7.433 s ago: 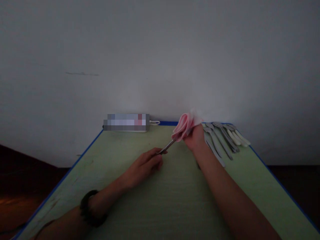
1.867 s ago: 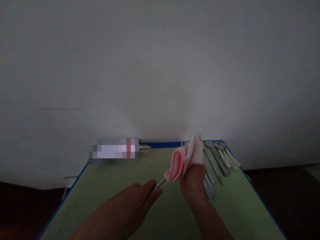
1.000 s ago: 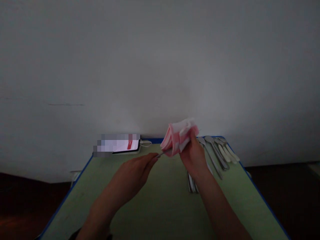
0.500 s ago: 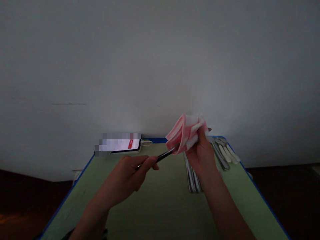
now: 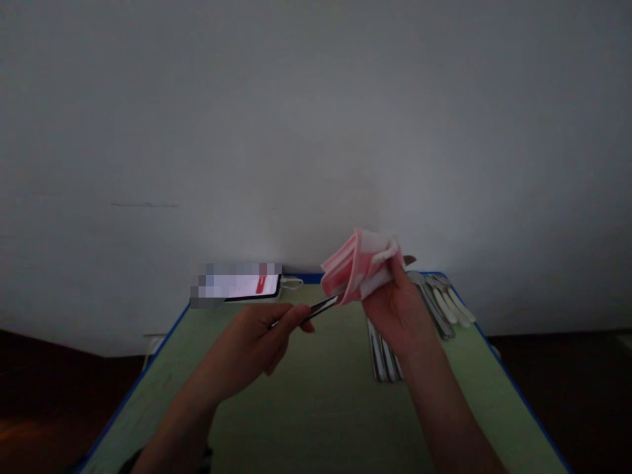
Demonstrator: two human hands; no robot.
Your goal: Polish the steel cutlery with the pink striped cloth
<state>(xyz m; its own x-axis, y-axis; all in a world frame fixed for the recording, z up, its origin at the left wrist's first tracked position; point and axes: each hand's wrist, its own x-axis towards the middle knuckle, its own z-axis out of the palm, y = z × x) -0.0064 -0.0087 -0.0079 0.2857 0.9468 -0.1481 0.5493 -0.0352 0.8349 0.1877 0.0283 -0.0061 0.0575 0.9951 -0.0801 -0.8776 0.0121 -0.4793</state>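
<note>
Pinched in my left hand point(image 5: 266, 336) is the handle of a shiny metal table knife point(image 5: 323, 307), held slantwise above the table. A folded pink and white cloth point(image 5: 368, 266) wraps the middle of the knife, and my right hand point(image 5: 397, 306) is closed around this cloth. Past the cloth's right side a rounded blade tip pokes out; the stretch between is hidden. Beneath my right wrist several metal cutlery handles point(image 5: 385, 359) lie side by side, their far ends covered by the hand.
On the right of the green, blue-edged table point(image 5: 316, 415) lie metal cutlery point(image 5: 434, 306) and several white-handled pieces point(image 5: 451, 306). A lit phone point(image 5: 251, 288) with a white cable point(image 5: 292, 283) rests at the back left. Behind the table rises a pale wall point(image 5: 316, 131).
The cloth and my right hand have shifted slightly left and down along the knife. My left hand keeps its hold on the handle.
</note>
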